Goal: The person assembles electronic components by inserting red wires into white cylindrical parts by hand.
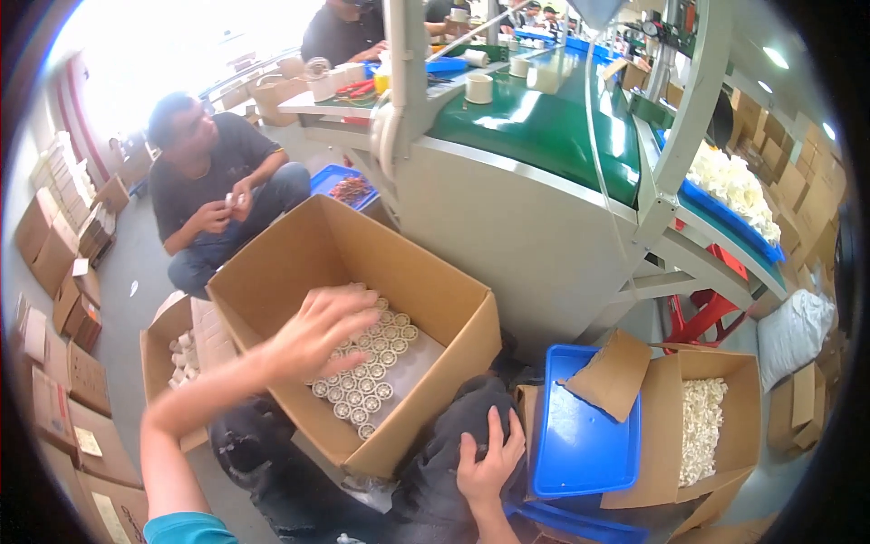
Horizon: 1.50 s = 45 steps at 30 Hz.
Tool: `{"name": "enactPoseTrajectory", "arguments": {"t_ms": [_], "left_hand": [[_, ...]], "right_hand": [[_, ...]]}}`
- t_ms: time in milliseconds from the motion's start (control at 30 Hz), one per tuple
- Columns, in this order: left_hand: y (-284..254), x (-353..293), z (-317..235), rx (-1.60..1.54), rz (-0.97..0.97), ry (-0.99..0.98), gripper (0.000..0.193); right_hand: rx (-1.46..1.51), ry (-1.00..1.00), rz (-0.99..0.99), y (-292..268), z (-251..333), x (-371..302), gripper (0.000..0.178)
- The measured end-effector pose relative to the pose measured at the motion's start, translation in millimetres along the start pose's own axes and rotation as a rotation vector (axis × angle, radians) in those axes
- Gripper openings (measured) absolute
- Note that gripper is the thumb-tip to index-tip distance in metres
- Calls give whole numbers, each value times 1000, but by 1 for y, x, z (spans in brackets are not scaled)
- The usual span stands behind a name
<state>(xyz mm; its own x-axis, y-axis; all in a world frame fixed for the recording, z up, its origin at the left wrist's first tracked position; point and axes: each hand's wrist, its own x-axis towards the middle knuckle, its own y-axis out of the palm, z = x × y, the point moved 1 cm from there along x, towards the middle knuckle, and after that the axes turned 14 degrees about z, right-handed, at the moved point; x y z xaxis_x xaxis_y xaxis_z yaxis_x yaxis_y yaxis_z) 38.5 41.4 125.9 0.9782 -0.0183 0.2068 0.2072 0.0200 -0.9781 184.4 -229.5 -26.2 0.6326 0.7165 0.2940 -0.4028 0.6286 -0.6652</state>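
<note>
Between my knees stands a large open cardboard box [435, 263]. Rows of small round white ribbed parts [370, 385] stand packed together on its floor, along the left and middle. My left hand [331, 331] is stretched over these parts, fingers apart and slightly blurred, with nothing seen in it; it hides some of them. Whether the fingertips touch the parts I cannot tell. On my right knee, against the dark trouser cloth, rests my right hand [489, 458], empty with its fingers spread.
A smaller box [181, 363] with white pieces stands left. To the right are a blue tray [584, 444] with a torn cardboard flap [609, 374] and a box of small white parts [702, 426]. Ahead is a green conveyor [544, 127]; a seated person [213, 181] handles a white piece.
</note>
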Motion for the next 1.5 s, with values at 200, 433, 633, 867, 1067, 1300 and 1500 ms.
{"name": "enactPoseTrajectory", "arguments": {"t_ms": [200, 433, 633, 867, 1067, 1300, 1500], "left_hand": [[64, -228, -148, -13, -529, -1059, 61], [108, -287, -210, -180, -447, -1346, 43], [105, -305, -190, -940, -605, -1239, 7], [108, -340, -228, -1108, -627, -1089, 15], [106, -288, -197, -802, -63, -1057, 16], [-26, -170, -104, -694, -587, -127, 31], [-62, -125, -82, -1242, -544, 438, 76]], "right_hand": [[37, -49, -85, -1, -4, -4, 57], [-109, -31, -150, -1, 13, -7, 53], [151, 66, -56, -15, 13, 10, 14], [279, -35, -43, -19, 41, -39, 8], [328, 24, -262, -47, 8, -97, 29], [-110, 655, -414, -115, -128, -274, 27], [-164, 1256, 583, -154, -271, -345, 59]]}}
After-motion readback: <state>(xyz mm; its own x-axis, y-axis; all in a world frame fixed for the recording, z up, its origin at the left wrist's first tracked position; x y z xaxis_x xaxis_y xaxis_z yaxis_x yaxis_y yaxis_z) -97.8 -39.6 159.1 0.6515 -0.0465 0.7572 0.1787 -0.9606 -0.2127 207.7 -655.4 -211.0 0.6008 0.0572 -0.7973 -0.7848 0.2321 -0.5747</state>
